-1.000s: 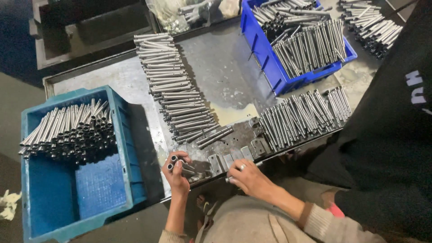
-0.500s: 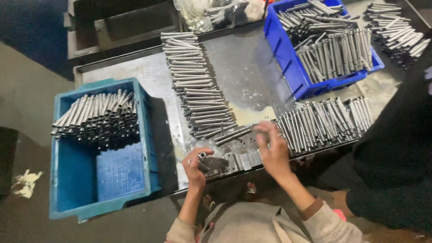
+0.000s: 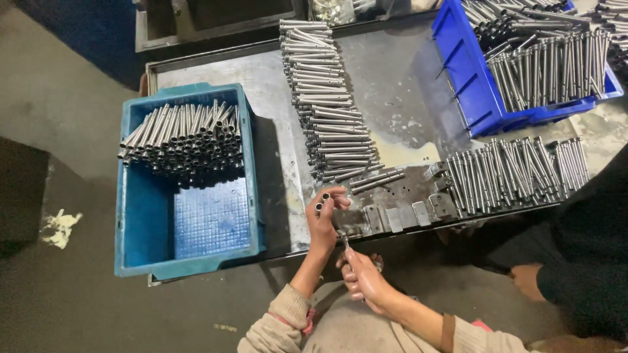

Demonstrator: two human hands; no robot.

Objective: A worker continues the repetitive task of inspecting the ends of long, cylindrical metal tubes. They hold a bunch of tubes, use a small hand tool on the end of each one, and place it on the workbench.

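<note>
My left hand (image 3: 325, 219) grips a small bundle of short metal tubes (image 3: 322, 201) at the front of the steel table, its fingers closed round them beside a metal fixture block (image 3: 399, 199). Below the table's front edge, my right hand (image 3: 358, 273) is closed on a thin metal lever (image 3: 346, 243) under the fixture. A long row of metal tubes (image 3: 325, 104) lies across the table just beyond my left hand. To the left, a teal crate (image 3: 150, 229) holds a stack of tubes (image 3: 183, 137).
A blue bin (image 3: 471, 85) full of metal rods sits at the back right. More rods (image 3: 517, 173) lie in a row on the table's right front. Another person in dark clothing (image 3: 582, 261) stands at the right, one hand (image 3: 526, 280) low. Grey floor lies to the left.
My right hand has dropped from the fixture on the table to the lever below its front edge. My left hand still holds the tubes. The camera view has shifted left.
</note>
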